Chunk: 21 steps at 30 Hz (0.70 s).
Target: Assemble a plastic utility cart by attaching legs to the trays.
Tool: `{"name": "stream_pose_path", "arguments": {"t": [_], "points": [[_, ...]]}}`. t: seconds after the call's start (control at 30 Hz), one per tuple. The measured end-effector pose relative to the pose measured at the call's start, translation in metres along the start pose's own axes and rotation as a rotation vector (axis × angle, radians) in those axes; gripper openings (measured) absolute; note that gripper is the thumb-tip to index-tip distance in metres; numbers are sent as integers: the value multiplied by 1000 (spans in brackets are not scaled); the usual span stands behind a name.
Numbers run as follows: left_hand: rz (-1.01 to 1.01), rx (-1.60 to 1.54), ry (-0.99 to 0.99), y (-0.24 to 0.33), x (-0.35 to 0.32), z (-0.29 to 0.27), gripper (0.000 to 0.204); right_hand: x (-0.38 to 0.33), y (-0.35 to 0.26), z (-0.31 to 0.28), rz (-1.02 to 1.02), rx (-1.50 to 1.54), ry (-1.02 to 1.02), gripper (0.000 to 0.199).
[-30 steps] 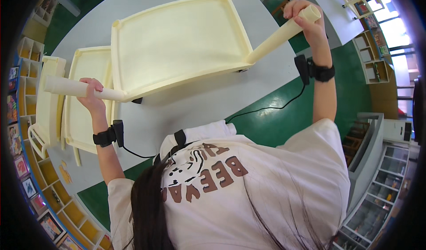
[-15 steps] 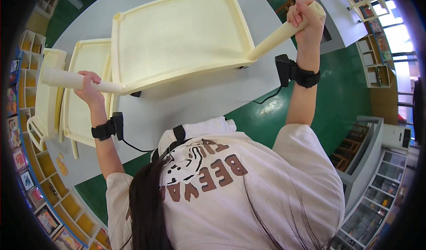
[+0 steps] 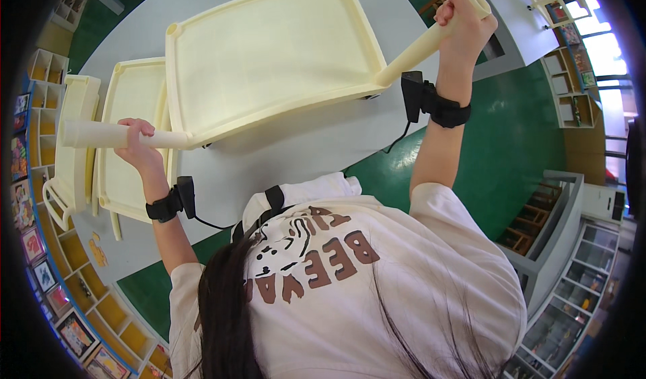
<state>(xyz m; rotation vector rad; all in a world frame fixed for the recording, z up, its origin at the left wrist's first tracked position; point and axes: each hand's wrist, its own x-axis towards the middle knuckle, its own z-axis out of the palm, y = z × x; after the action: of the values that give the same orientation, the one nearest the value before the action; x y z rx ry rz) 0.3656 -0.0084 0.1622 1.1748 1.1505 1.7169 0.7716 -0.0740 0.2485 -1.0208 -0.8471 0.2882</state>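
Bright, even daylight, window glare upper right, heavy fisheye edge distortion.

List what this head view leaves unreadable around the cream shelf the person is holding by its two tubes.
- Underside of the cream shelf: faces away.
- Left hand palm and right hand palm: wrapped round the tubes.
- Flat cream trays on the grey table: partly covered by shelf and arm.
- Wall pictures: too small, rim-warped.

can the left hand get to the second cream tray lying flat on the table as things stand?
Probably not right away. The left hand is wrapped around a cream tube leg of the raised tray. The flat tray lies just beneath with nothing in between, but the hand would have to let go first.
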Motion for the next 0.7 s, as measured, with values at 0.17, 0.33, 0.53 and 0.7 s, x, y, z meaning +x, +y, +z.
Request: {"name": "stream_pose_path", "arguments": {"t": [0.17,0.33,0.53,0.7], "points": [[1,15,28,5,-10,0,9,4,6,10,-82,-79,149,18],[2,1,78,5,-22,-6,10,0,6,10,-125,-148,237,19],[33,-36,56,6,-24,-8,9,-1,2,12,-174,-162,323,17],[38,-62,74,-1,-26,-7,9,3,7,11,-195,-221,430,14]]}}
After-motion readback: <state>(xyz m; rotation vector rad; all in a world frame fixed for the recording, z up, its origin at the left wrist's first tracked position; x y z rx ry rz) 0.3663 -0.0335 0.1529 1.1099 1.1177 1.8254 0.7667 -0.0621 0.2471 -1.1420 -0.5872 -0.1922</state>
